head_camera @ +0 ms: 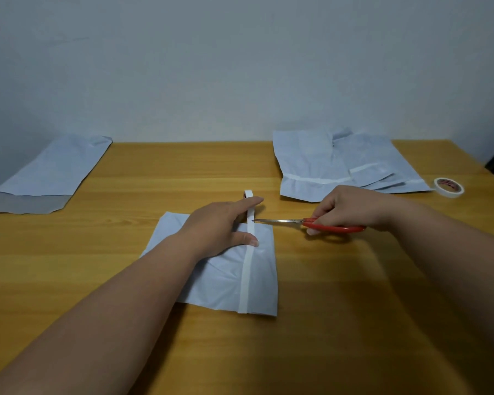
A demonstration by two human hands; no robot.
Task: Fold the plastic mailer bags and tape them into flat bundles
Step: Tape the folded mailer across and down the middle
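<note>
A folded pale-blue mailer bag (228, 280) lies flat at the middle of the wooden table (354, 309). A white tape strip (247, 269) runs down its right part and rises past its far edge. My left hand (220, 223) rests on the bag, its thumb pressing the strip and its index finger holding the raised tape end up. My right hand (351, 209) grips red-handled scissors (311, 223), whose blade tips touch the strip at the bag's far edge.
A stack of taped folded mailers (325, 163) lies at the back right, with a white tape roll (449, 187) beside it near the right edge. An unfolded mailer (49, 172) lies at the back left. A wall stands behind the table.
</note>
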